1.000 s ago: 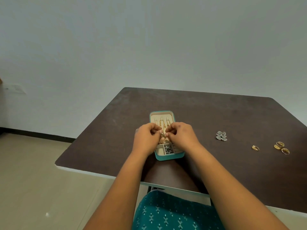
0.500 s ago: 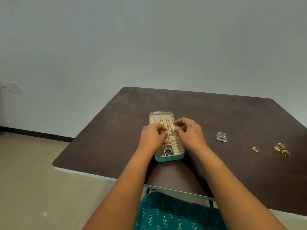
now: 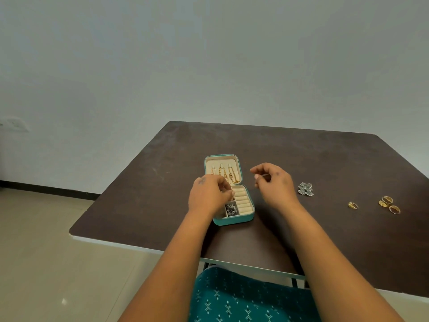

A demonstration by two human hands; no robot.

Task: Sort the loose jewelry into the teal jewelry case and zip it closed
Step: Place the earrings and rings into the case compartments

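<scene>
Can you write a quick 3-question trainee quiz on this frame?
1. True or false: the teal jewelry case is zipped shut.
2. How many gold rings lie loose on the table?
3. Which hand is over the case? A) left hand B) right hand

Key: 1 false, its lid is open; 2 four; 3 A, while the right hand is off to the case's right, nearer the silver cluster piece.
</scene>
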